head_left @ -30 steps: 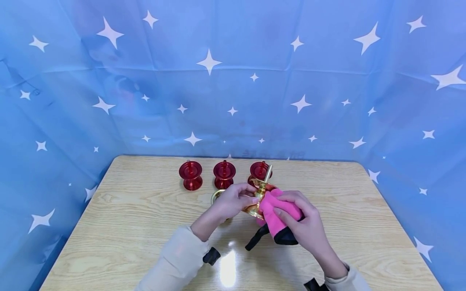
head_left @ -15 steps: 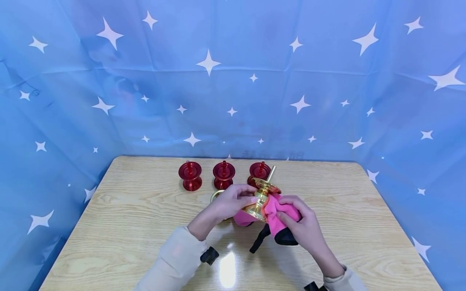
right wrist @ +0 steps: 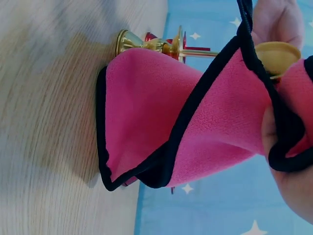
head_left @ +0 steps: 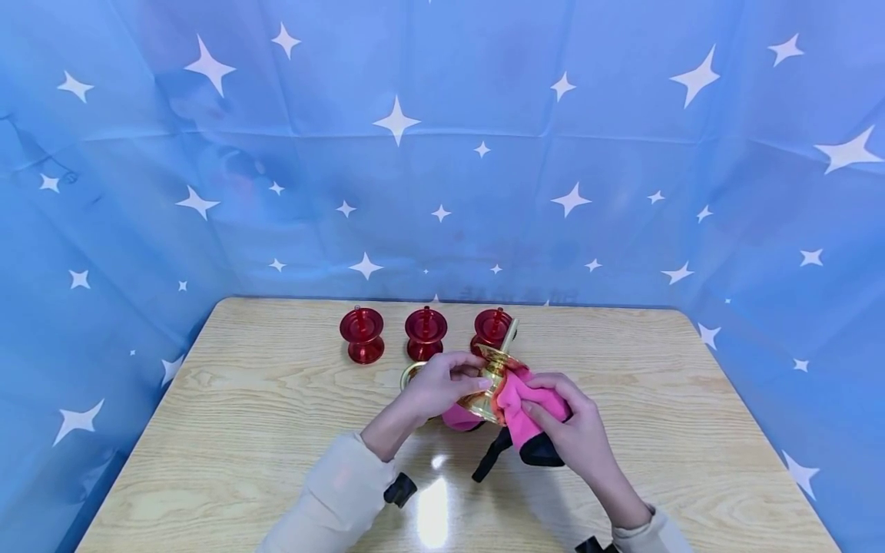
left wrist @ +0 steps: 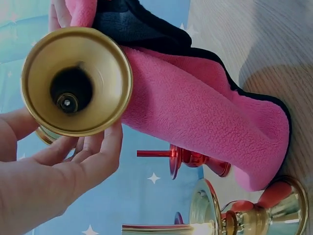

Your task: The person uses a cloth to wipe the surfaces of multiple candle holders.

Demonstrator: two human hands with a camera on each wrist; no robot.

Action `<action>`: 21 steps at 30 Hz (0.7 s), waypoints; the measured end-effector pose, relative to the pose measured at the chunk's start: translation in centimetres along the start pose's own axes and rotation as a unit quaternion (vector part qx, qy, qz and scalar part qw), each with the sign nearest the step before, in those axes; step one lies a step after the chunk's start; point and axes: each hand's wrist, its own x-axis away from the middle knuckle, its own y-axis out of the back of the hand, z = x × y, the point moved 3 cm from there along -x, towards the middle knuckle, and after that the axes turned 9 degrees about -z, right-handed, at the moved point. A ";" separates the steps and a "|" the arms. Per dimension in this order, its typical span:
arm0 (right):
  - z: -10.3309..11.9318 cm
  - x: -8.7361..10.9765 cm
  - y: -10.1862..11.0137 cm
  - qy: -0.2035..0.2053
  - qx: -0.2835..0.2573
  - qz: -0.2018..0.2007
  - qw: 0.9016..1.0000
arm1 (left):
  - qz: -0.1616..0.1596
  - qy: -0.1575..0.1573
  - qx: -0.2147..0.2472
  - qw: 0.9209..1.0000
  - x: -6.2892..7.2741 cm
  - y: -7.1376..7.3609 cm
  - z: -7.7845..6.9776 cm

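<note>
My left hand (head_left: 434,388) grips a shiny gold candle holder (head_left: 479,405) by its body, tilted and raised over the table. Its upper tube leans away to the right, and the left wrist view looks into its hollow flared base (left wrist: 36,78). In my right hand (head_left: 579,421) a pink cloth (head_left: 523,399) with black edging is bunched between thumb and fingers and pressed to the holder's right side. The rest of the cloth (left wrist: 195,105) hangs down beneath the holder. Behind my left hand stands a second gold candle holder (left wrist: 266,218), mostly hidden in the head view.
Three red candle holders, a left one (head_left: 362,329), a middle one (head_left: 425,332) and a right one (head_left: 489,324), stand in a row near the back edge of the wooden table (head_left: 228,430). A blue curtain (head_left: 311,169) with white stars hangs behind and at both sides.
The gold holder has tilted back and forth slightly in my left hand. My right hand has shifted the cloth a little down its side, and a pink part now shows below my left hand.
</note>
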 end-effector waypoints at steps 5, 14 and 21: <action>0.0 -0.1 0.1 -0.005 0.006 -0.007 1.000 | 0.025 0.014 0.035 0.999 0.2 0.2 0.3; -0.2 -0.3 0.2 -0.013 0.006 -0.015 1.000 | 0.065 0.021 0.018 0.997 0.6 0.7 0.4; -0.8 -0.4 0.2 -0.030 0.025 -0.008 0.999 | 0.065 0.030 0.079 0.994 0.5 0.6 0.3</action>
